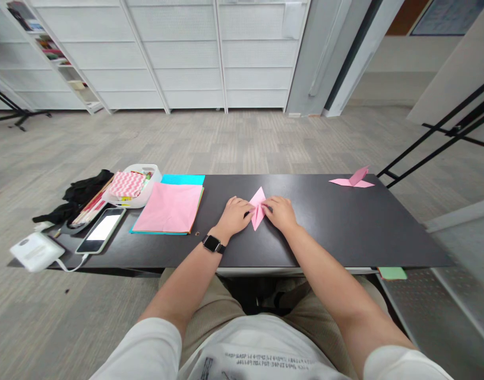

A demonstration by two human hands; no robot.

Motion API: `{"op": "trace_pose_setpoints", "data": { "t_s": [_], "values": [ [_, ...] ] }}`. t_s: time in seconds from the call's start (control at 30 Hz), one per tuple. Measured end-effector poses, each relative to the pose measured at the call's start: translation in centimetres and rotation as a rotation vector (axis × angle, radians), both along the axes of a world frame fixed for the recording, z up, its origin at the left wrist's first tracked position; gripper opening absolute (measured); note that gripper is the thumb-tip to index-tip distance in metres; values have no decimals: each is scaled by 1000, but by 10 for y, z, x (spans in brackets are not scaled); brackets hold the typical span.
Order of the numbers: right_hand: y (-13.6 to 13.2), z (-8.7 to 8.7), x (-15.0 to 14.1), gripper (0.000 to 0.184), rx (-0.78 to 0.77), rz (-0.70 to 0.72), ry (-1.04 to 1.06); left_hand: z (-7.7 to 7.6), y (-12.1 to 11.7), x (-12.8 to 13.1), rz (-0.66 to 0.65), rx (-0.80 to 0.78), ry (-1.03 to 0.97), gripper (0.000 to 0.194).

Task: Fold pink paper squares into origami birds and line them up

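The fingers of the left hand and right hand close on opposite sides of a pink, diamond-shaped folded paper. It should handle light and springy, easily creased or torn, so a gentle pinch near its layered middle suits. Beneath lies the smooth, dark-grey rectangular counter.

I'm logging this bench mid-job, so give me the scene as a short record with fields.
left hand: at the left side of the pink folded paper
right hand: at its right side
wrist: watch, left arm
surface: dark table
left of hands: paper stack, pink on top; phone; white basket
far right: pink folded figure
grip: pinching or pressing, unclear
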State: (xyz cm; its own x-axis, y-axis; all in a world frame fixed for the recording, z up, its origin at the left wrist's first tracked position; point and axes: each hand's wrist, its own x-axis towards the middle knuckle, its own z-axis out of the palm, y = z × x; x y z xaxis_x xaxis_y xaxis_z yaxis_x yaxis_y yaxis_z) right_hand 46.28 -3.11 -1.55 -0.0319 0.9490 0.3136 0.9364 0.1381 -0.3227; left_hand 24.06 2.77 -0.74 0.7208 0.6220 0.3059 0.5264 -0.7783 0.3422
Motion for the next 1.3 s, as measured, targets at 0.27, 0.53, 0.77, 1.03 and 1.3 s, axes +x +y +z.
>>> {"op": "trace_pose_setpoints", "data": {
  "t_s": [0.27, 0.53, 0.77, 1.03, 1.3],
  "values": [
    [1, -3, -4, 17, -31, 21, -10, 2, 0, 12, 154, -8, -7, 32],
    [0, -7, -5, 23, -18, -63, 1, -5, 1, 14, 248, -6, 4, 20],
    [4, -9, -5, 24, -12, -49, 77, -5, 3, 15, 250, -106, -76, 16],
    [6, -5, -9, 20, -10, -16, 55, -1, 4, 18, 232, -100, -54, 25],
    [7, 0, -11, 14, -29, 3, -45, 1, 4, 22, 181, 56, 55, 13]
  ]
}}
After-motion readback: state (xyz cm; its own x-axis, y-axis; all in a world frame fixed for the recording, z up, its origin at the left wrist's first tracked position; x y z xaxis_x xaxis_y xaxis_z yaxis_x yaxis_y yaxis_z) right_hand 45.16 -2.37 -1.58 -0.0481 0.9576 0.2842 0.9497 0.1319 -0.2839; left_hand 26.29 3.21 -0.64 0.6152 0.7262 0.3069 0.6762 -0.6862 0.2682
